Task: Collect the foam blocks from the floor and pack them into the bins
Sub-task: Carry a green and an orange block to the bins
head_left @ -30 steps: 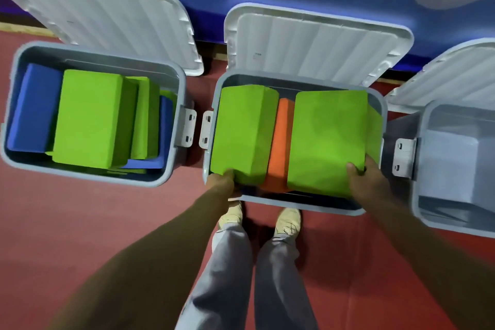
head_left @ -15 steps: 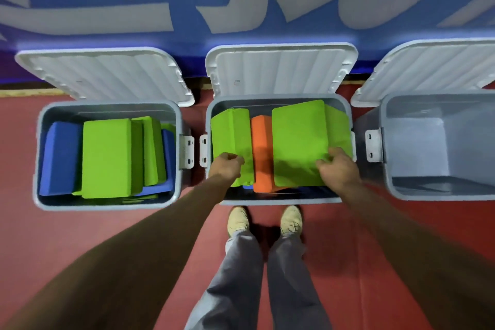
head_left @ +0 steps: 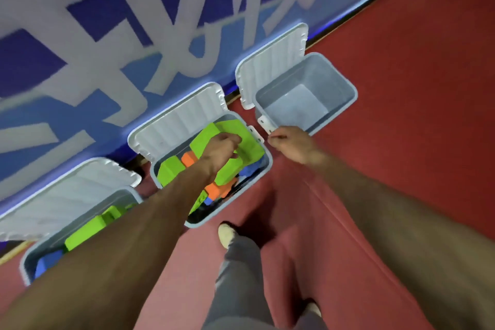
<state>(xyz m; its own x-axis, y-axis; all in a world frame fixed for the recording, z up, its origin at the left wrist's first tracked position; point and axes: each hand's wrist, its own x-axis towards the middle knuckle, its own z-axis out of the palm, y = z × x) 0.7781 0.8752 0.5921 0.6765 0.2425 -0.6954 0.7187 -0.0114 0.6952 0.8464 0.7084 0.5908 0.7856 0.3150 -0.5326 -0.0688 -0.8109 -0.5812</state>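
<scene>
The middle grey bin point(head_left: 268, 166) holds a large green foam block point(head_left: 251, 149), a second green block point(head_left: 171, 170), orange blocks point(head_left: 189, 158) and a blue piece point(head_left: 248, 169). My left hand point(head_left: 222, 149) hangs just over the large green block with loosely curled fingers and grips nothing; a shadow lies under it. My right hand point(head_left: 290, 143) is outside the bin, over the gap between the middle bin and the right bin point(head_left: 349, 100), fingers loosely curled and empty. The left bin point(head_left: 26, 265) holds green point(head_left: 85, 233) and blue point(head_left: 48, 262) blocks, partly hidden by my left arm.
All three bins stand along a blue wall point(head_left: 80, 35) with their lids point(head_left: 184, 115) leaning open against it. Only bare plastic shows inside the right bin. Red floor point(head_left: 401, 88) stretches to the right. My legs and a shoe point(head_left: 226, 233) are below the middle bin.
Both hands have let go of the green blocks' near edges. The right hand has moved right, out of the bin; the left has slid onto the large block. The view has swung and tilted right.
</scene>
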